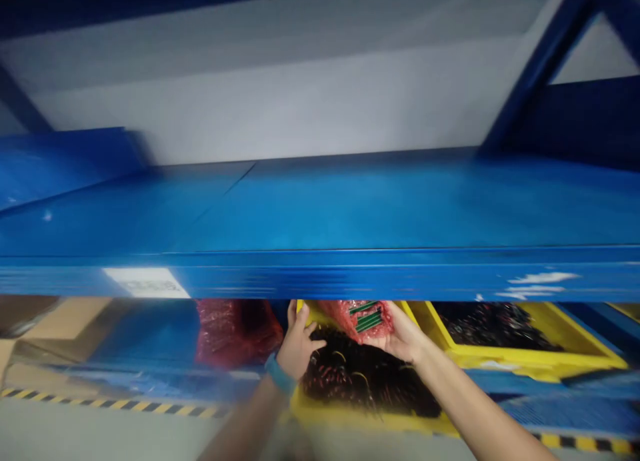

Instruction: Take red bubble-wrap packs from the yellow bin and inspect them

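My right hand (397, 338) grips a red bubble-wrap packet (345, 314) from below and the right; green strips, perhaps circuit boards (369, 320), show at its open end. Under it is a yellow bin (315, 413) filled with dark bundled pieces (350, 381), seemingly wires. At the bin's left rim is my left hand (299, 348), its fingers apart and nothing visible in them. I cannot tell whether it touches the rim. A blue band circles the left wrist. The shelf edge above hides the back of the bin.
A blue shelf deck (350, 204) with a front beam (310, 281) spans the view above both hands. Another yellow bin (535, 361) with dark pieces stands right. Left are a red plastic-wrapped bundle (230, 334) and cardboard boxes (67, 321). Striped floor tape (115, 403) runs below.
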`<action>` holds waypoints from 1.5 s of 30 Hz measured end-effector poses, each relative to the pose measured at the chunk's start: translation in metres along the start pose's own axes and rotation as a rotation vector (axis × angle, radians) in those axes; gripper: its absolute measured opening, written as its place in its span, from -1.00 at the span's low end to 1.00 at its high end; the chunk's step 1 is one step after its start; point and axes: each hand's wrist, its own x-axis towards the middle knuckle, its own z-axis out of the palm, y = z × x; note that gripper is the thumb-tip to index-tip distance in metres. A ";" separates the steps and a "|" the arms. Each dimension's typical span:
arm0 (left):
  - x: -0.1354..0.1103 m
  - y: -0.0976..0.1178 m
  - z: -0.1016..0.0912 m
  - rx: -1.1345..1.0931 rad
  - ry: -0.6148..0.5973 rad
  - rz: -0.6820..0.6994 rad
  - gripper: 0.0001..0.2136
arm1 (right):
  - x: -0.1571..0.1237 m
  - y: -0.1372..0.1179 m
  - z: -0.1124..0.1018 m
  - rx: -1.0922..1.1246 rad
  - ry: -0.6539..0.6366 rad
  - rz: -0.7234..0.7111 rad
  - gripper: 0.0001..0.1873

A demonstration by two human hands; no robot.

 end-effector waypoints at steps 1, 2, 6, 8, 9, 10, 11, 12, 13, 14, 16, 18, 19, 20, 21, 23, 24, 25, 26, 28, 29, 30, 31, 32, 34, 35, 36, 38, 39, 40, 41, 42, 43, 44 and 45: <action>0.005 -0.005 0.015 -0.116 -0.089 -0.110 -0.53 | -0.013 0.004 0.002 0.014 -0.009 0.015 -0.55; 0.009 -0.009 0.027 -0.216 -0.163 -0.177 -0.54 | -0.026 0.008 0.004 0.003 -0.031 0.026 -0.51; 0.005 -0.017 0.050 -0.435 -0.282 -0.259 -0.56 | -0.071 0.026 -0.006 -0.465 0.123 -0.273 -0.33; 0.000 -0.022 0.053 -0.463 -0.288 -0.342 -0.55 | -0.091 0.035 -0.018 -0.889 0.403 -0.679 -0.40; -0.001 -0.025 0.053 -0.465 -0.281 -0.368 -0.53 | -0.099 0.038 -0.022 -1.095 0.498 -0.870 -0.45; -0.002 -0.028 0.054 -0.460 -0.272 -0.384 -0.52 | -0.107 0.041 -0.025 -1.283 0.531 -1.016 -0.47; -0.003 -0.031 0.055 -0.454 -0.264 -0.394 -0.50 | -0.113 0.043 -0.026 -1.446 0.508 -1.107 -0.49; -0.003 -0.034 0.056 -0.452 -0.256 -0.399 -0.49 | -0.117 0.043 -0.025 -1.581 0.463 -1.151 -0.49; -0.004 -0.036 0.058 -0.456 -0.251 -0.404 -0.49 | -0.119 0.043 -0.024 -1.685 0.437 -1.169 -0.49; -0.005 -0.038 0.059 -0.469 -0.250 -0.410 -0.49 | -0.120 0.042 -0.022 -1.763 0.440 -1.174 -0.49; -0.007 -0.040 0.062 -0.503 -0.257 -0.426 -0.50 | -0.117 0.041 -0.019 -1.855 0.487 -1.170 -0.51; -0.010 -0.040 0.065 -0.520 -0.257 -0.429 -0.52 | -0.112 0.040 -0.019 -1.896 0.532 -1.159 -0.54; -0.011 -0.040 0.065 -0.520 -0.252 -0.425 -0.53 | -0.110 0.040 -0.020 -1.909 0.542 -1.156 -0.55; -0.013 -0.039 0.066 -0.517 -0.245 -0.417 -0.54 | -0.108 0.041 -0.022 -1.914 0.549 -1.156 -0.56; -0.015 -0.039 0.067 -0.509 -0.235 -0.408 -0.54 | -0.108 0.042 -0.023 -1.910 0.564 -1.171 -0.57; -0.019 -0.037 0.069 -0.484 -0.225 -0.393 -0.55 | -0.108 0.042 -0.025 -1.875 0.605 -1.257 -0.59; -0.020 -0.036 0.070 -0.471 -0.236 -0.391 -0.54 | -0.109 0.042 -0.025 -1.848 0.627 -1.324 -0.60; -0.022 -0.036 0.070 -0.460 -0.260 -0.392 -0.53 | -0.110 0.041 -0.025 -1.824 0.645 -1.399 -0.61; -0.024 -0.035 0.071 -0.451 -0.294 -0.396 -0.52 | -0.111 0.040 -0.024 -1.812 0.660 -1.472 -0.61; -0.026 -0.035 0.071 -0.439 -0.372 -0.405 -0.49 | -0.111 0.036 -0.022 -1.838 0.653 -1.557 -0.62; -0.027 -0.035 0.070 -0.437 -0.390 -0.400 -0.49 | -0.111 0.034 -0.021 -1.866 0.633 -1.569 -0.65; -0.028 -0.035 0.070 -0.435 -0.392 -0.393 -0.50 | -0.111 0.032 -0.020 -1.891 0.607 -1.569 -0.68; -0.028 -0.035 0.069 -0.435 -0.382 -0.385 -0.51 | -0.111 0.030 -0.020 -1.909 0.576 -1.564 -0.73; -0.028 -0.035 0.068 -0.437 -0.363 -0.375 -0.52 | -0.110 0.029 -0.020 -1.915 0.548 -1.558 -0.77; -0.029 -0.035 0.066 -0.433 -0.326 -0.368 -0.51 | -0.109 0.028 -0.022 -1.903 0.517 -1.562 -0.82; -0.029 -0.035 0.066 -0.425 -0.311 -0.368 -0.51 | -0.108 0.029 -0.023 -1.892 0.509 -1.568 -0.84; -0.029 -0.035 0.065 -0.414 -0.297 -0.368 -0.50 | -0.107 0.029 -0.024 -1.874 0.502 -1.572 -0.85; -0.029 -0.035 0.065 -0.395 -0.267 -0.370 -0.49 | -0.106 0.030 -0.026 -1.835 0.485 -1.573 -0.83; -0.029 -0.034 0.065 -0.390 -0.251 -0.371 -0.49 | -0.105 0.030 -0.026 -1.825 0.477 -1.567 -0.79; -0.030 -0.034 0.065 -0.389 -0.232 -0.369 -0.49 | -0.105 0.030 -0.026 -1.828 0.473 -1.555 -0.72; -0.030 -0.034 0.065 -0.390 -0.214 -0.369 -0.50 | -0.105 0.029 -0.025 -1.844 0.474 -1.535 -0.65; -0.030 -0.034 0.065 -0.392 -0.197 -0.369 -0.51 | -0.105 0.029 -0.024 -1.870 0.478 -1.511 -0.58; -0.030 -0.033 0.065 -0.395 -0.183 -0.368 -0.52 | -0.105 0.027 -0.022 -1.897 0.482 -1.484 -0.53; -0.030 -0.033 0.065 -0.397 -0.175 -0.366 -0.52 | -0.106 0.026 -0.020 -1.917 0.483 -1.459 -0.50; -0.030 -0.033 0.064 -0.397 -0.174 -0.363 -0.52 | -0.106 0.025 -0.019 -1.928 0.480 -1.438 -0.50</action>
